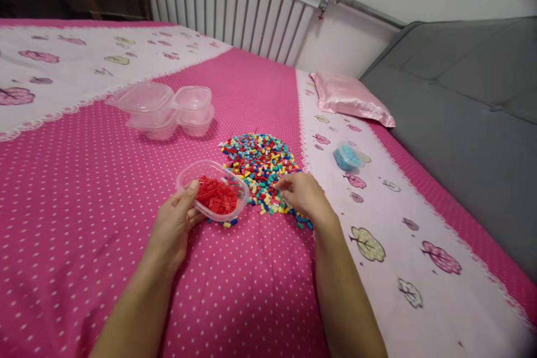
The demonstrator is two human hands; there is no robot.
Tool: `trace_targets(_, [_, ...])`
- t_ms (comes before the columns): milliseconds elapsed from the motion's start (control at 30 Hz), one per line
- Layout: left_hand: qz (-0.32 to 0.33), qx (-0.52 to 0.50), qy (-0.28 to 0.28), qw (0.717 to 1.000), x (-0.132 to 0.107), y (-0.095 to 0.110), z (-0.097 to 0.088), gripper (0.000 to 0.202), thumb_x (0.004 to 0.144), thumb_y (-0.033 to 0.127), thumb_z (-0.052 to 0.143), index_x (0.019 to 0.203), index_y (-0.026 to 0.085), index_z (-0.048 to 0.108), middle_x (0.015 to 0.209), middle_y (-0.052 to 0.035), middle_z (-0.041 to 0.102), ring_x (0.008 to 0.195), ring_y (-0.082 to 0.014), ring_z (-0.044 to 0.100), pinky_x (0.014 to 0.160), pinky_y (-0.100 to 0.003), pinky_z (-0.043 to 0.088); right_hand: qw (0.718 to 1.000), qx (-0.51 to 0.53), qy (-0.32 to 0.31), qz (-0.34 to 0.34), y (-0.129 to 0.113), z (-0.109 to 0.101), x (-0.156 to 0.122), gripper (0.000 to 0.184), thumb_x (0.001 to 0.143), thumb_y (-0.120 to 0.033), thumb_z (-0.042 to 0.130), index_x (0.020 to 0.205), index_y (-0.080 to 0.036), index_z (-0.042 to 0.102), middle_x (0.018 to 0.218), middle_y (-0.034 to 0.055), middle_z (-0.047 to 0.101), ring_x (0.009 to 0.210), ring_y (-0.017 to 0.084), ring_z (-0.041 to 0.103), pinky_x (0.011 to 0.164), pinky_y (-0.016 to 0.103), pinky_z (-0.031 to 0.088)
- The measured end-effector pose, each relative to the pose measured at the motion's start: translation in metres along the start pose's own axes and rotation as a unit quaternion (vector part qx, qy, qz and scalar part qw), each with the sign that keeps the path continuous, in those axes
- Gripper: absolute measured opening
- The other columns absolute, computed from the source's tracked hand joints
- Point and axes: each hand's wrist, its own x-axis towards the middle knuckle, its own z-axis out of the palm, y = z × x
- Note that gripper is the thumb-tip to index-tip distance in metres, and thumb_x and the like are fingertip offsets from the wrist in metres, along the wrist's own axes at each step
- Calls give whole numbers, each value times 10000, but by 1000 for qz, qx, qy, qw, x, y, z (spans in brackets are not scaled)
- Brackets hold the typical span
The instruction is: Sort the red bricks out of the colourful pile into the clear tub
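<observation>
My left hand (175, 222) grips the near rim of a clear plastic tub (189, 175) that holds red bricks (217, 197), tilted a little above the pink dotted bedspread. My right hand (302, 193) rests on the near edge of a pile of small mixed-colour bricks (258, 159), fingers curled and pinching at the pieces; what they hold is too small to name.
Several clear empty tubs (165, 105) stand stacked at the back left. A small tub of light blue bricks (346, 157) sits to the right of the pile. A pink pillow (350, 98) lies by the grey headboard (461, 123). A white radiator (235, 8) lines the far wall.
</observation>
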Motion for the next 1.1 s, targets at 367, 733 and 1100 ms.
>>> trace_targets(367, [0,-3,0,1000,0,1,1,364,720,438,730,915,132,697,787,-63,753,668,-154,710,623,-197,569,988,-87,-119,51,-12,12,7,235,723,-152,679,933,-229,750,890,31,736,799,152,658,655,214,431])
trace_targets(733, [-5,-9,13,1000,0,2,3,324,721,407,738,901,140,699,758,-53,753,634,-143,705,586,-180,566,998,-5,-62,10,-5,12,6,97,678,-96,647,727,-173,680,774,21,717,712,138,638,622,209,415])
trace_targets(1100, [1,-9,4,1000,0,0,0,384,693,446,756,924,144,703,811,-69,761,690,-164,717,611,-193,571,992,68,-78,-72,-1,29,11,109,715,-103,576,768,-192,610,693,-10,689,645,123,625,579,202,405])
